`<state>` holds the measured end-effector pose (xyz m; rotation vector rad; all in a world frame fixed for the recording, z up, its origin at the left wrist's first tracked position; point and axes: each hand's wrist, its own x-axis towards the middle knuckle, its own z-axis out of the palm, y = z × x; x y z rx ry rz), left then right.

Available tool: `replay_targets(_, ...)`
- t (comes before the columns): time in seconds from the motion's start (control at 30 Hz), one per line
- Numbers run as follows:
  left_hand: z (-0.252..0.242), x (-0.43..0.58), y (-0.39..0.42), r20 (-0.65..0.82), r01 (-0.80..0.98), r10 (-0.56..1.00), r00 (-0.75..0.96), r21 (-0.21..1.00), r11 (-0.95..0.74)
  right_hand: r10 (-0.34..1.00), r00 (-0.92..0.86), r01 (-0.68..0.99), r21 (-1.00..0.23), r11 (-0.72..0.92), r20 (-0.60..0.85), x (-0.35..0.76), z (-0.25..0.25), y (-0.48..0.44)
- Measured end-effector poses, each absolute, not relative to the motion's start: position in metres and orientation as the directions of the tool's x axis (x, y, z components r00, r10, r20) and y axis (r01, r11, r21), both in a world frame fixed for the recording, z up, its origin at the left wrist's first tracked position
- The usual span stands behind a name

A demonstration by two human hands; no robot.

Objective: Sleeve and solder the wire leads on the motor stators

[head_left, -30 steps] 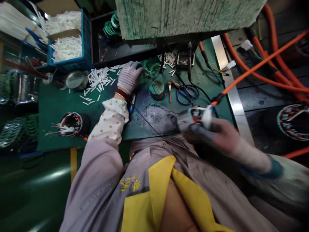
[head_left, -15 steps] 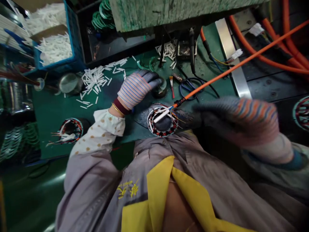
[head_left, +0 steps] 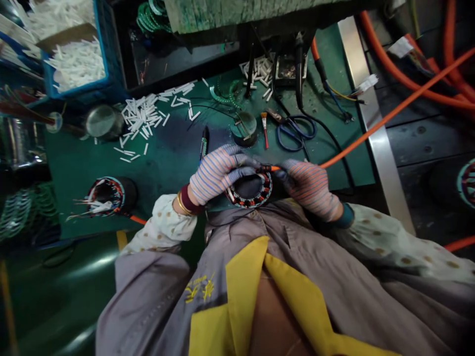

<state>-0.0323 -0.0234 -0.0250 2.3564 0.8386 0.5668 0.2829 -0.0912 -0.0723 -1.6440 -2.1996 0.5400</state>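
A motor stator [head_left: 265, 190], ring-shaped with red and black windings and a teal rim, sits at the table's front edge close to my body. Over its far rim lies the end of an orange cable [head_left: 356, 141], with a black section near the tip. My left hand [head_left: 222, 170], in a striped glove with dark fingertips, is closed on the cable end, thumb and fingers pinched together. My right hand [head_left: 308, 185], gloved alike, has its fingers closed around the cable just to the right. The cable's thin wires are hidden by my left fingers.
Left on the green table stand another stator [head_left: 128, 195], a pile of white sleeves [head_left: 139, 118] and a metal tin [head_left: 102, 122]. Beyond my hands are a marker [head_left: 204, 141], a round dark pot [head_left: 244, 129], a brush [head_left: 264, 131] and blue-handled scissors [head_left: 293, 141]. A blue crate [head_left: 107, 62] holds more sleeves.
My right hand has come in from the right and closed on the cable. My left hand has left the round pot and moved down to the cable end over the stator.
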Motion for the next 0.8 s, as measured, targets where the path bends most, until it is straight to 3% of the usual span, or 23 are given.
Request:
replay_targets(0.07, -0.019, -0.034, -0.018, 0.208, 0.371, 0.680, 0.704, 0.708, -0.601, 0.955, -0.270, 0.666, -0.692, 0.278, 0.125, 0.270, -0.070, -0.083)
replay_targets(0.17, -0.008, -0.034, -0.012, 0.411, 0.376, 0.666, 0.622, 0.590, -0.715, 0.909, -0.402, 0.186, -0.962, 0.202, 0.113, 0.245, -0.054, -0.057)
replay_targets(0.23, -0.009, -0.028, -0.013, 0.568, 0.439, 0.654, 0.499, 0.485, -0.756, 0.873, -0.487, -0.059, -0.998, -0.028, 0.005, 0.230, -0.038, -0.040)
replay_targets(0.3, -0.019, -0.019, -0.013, 0.598, 0.496, 0.722, 0.348, 0.536, -0.683, 0.852, -0.512, -0.179, -0.957, -0.226, -0.106, 0.218, -0.026, -0.029)
replay_targets(0.4, -0.039, -0.010, -0.009, 0.417, 0.454, 0.894, 0.165, 0.772, -0.444, 0.874, -0.454, -0.254, -0.915, -0.314, -0.174, 0.208, -0.018, -0.025)
replay_targets(0.47, -0.044, -0.012, -0.006, 0.303, 0.368, 0.942, 0.147, 0.867, -0.336, 0.909, -0.372, -0.283, -0.910, -0.303, -0.187, 0.204, -0.020, -0.028)
replay_targets(0.6, -0.037, -0.022, -0.011, 0.304, 0.329, 0.936, 0.176, 0.878, -0.347, 0.953, -0.239, -0.312, -0.915, -0.255, -0.184, 0.195, -0.027, -0.034)
replay_targets(0.8, -0.035, -0.015, -0.023, 0.328, 0.252, 0.940, 0.095, 0.905, -0.342, 0.967, -0.188, -0.293, -0.930, -0.223, -0.172, 0.190, -0.034, -0.036)
